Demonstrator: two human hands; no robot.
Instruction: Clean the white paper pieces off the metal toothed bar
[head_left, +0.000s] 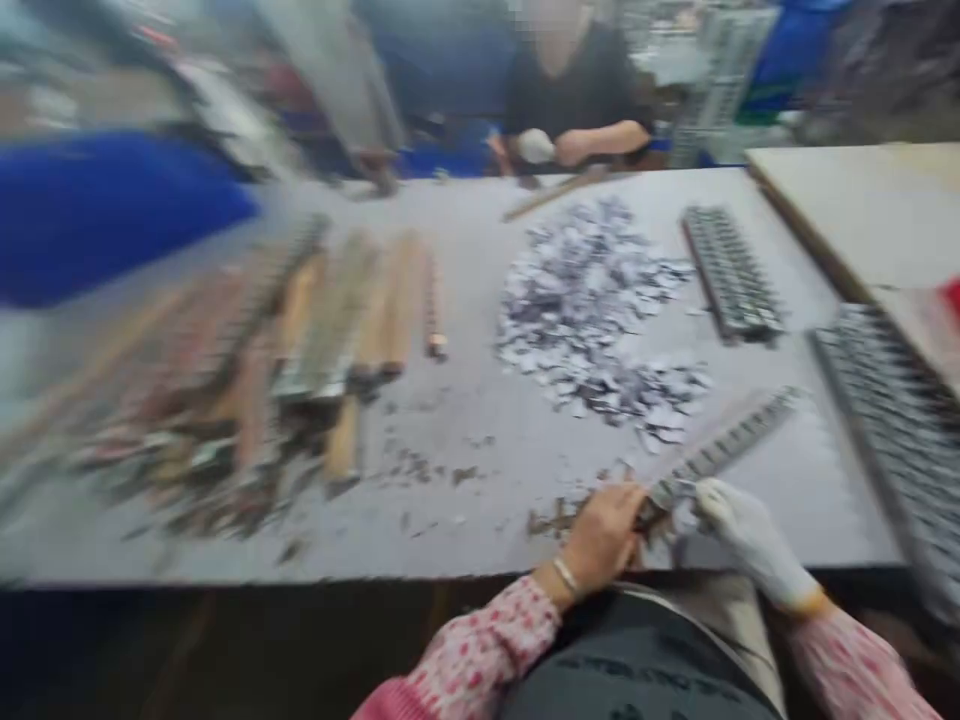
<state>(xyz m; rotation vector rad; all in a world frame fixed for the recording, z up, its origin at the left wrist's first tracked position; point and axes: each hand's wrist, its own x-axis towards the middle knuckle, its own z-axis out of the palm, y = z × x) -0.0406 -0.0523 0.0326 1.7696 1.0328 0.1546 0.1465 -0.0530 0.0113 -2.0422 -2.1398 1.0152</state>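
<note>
Strip (pixel 720 450) of metal clips lies on the grey bench (pixel 465 500) near its front edge, running from the hands out toward two o'clock. Its near end sits between both hands: the bare left hand (pixel 604 535) pinches it from nine o'clock, and the white-gloved right hand (pixel 739 530) grips it from three o'clock, though blur hides the fingertips. A pile of small silver pieces (pixel 592 310) lies at twelve o'clock.

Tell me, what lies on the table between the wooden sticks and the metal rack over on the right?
In the head view, a pile of small silvery scraps lies between the wooden sticks and the metal rack.
</note>
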